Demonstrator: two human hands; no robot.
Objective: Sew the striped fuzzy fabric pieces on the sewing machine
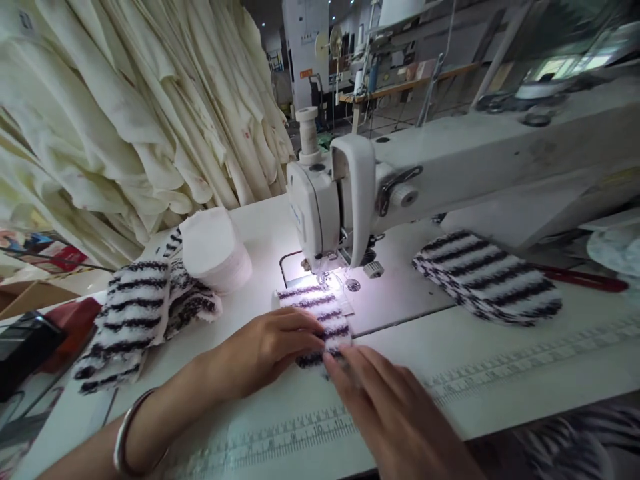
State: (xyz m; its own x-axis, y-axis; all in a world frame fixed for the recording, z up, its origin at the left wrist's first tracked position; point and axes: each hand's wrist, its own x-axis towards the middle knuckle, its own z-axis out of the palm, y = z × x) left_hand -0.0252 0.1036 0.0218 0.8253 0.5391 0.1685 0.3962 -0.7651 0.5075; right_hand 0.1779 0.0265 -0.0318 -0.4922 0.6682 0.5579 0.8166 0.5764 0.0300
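Note:
A small black-and-white striped fuzzy piece point(320, 312) lies on the sewing machine bed, its far end under the lit presser foot point(331, 272). My left hand point(267, 347) rests flat on the piece's left side, fingers stretched out along it. My right hand point(387, 400) presses on its near end with fingers extended, slightly blurred. A metal bangle point(127, 433) is on my left wrist. The white sewing machine point(340, 200) stands directly behind the piece.
A pile of striped pieces point(135, 313) and a stack of white round pads point(215, 250) lie at the left. Another striped piece point(487, 277) lies at the right beside a red tool point(580, 279). Cream fabric point(125, 107) hangs behind. A ruler strip point(300, 433) runs along the table's front.

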